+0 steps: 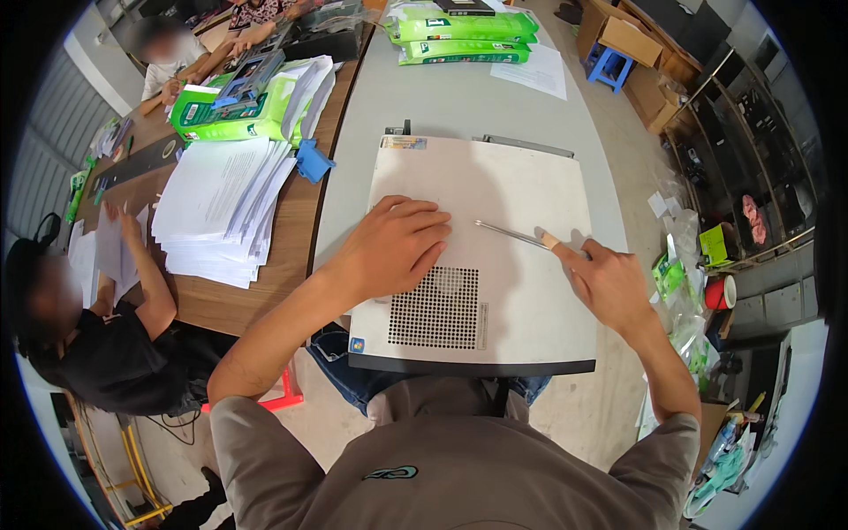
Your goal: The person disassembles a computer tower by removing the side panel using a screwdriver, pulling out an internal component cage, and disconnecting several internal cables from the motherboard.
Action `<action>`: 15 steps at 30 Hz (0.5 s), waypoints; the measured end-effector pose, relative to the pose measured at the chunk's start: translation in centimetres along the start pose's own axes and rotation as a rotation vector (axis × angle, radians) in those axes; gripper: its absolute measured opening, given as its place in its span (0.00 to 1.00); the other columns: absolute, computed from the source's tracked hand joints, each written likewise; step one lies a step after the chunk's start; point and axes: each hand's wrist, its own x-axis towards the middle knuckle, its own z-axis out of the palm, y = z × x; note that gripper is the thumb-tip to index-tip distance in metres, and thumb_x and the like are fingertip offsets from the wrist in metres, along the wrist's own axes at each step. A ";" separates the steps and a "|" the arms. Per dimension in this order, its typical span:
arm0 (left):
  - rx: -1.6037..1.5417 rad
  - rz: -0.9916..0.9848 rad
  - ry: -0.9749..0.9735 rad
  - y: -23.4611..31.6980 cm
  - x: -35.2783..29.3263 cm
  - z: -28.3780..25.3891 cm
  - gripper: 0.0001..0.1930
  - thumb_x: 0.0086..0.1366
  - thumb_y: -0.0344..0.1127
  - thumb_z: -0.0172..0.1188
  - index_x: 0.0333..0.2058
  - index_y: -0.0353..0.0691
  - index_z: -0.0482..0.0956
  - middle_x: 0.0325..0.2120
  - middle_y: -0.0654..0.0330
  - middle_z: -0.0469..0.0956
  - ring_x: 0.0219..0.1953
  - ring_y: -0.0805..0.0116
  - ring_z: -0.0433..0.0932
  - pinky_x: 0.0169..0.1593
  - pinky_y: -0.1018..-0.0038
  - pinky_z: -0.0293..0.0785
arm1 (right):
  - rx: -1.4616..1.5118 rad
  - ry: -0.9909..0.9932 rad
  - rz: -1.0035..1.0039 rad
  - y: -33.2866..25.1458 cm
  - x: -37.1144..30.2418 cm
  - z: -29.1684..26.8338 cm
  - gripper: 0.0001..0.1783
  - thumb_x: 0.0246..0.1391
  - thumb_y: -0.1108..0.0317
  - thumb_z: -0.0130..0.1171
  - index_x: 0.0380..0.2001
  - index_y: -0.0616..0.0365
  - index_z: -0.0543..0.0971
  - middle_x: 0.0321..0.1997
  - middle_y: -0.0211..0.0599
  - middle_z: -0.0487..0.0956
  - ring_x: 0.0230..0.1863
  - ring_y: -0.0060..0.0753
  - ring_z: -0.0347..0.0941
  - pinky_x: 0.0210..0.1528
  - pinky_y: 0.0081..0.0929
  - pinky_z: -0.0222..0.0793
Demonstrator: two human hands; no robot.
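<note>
A white desktop computer case (539,309) lies on its side in front of me, its black front edge toward my body. Round vent holes (433,309) form a square patch in its near left part. My left hand (389,246) rests on the panel just above these holes, fingers stretched out and holding nothing. My right hand (611,284), at the right edge of the case, is closed round a screwdriver (514,234). Its thin metal shaft points left across the panel, and most of the handle is hidden in the hand.
The case lies on a grey table (353,159); green paper packs (464,40) lie at its far end. A brown table on the left bears a tall paper stack (221,208) and a blue plastic piece (314,162). A person (88,309) handles papers there. Metal shelves (742,150) stand at right.
</note>
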 end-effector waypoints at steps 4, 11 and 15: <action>-0.021 0.008 0.007 -0.7 -0.3 0.1 0.11 0.65 0.33 0.61 0.45 0.39 0.84 0.50 0.60 0.83 0.57 0.60 0.78 0.62 0.59 0.69 | -0.035 0.108 -0.048 -0.1 0.3 1.5 0.30 0.61 0.65 0.58 0.66 0.32 0.74 0.32 0.40 0.77 0.19 0.40 0.75 0.25 0.38 0.76; -0.020 0.032 0.018 -0.6 -0.7 -0.1 0.13 0.67 0.31 0.59 0.49 0.37 0.82 0.51 0.59 0.83 0.58 0.59 0.77 0.61 0.59 0.68 | -0.057 0.103 -0.081 -0.9 0.0 0.8 0.29 0.57 0.68 0.60 0.64 0.37 0.77 0.31 0.38 0.76 0.22 0.39 0.76 0.26 0.39 0.77; -0.173 -0.060 0.024 0.3 -0.8 -1.2 0.16 0.67 0.33 0.60 0.53 0.37 0.80 0.57 0.55 0.78 0.61 0.54 0.75 0.62 0.57 0.67 | 0.042 0.212 -0.002 -0.7 -0.7 -1.2 0.29 0.58 0.71 0.59 0.63 0.38 0.77 0.30 0.38 0.76 0.24 0.39 0.76 0.25 0.37 0.74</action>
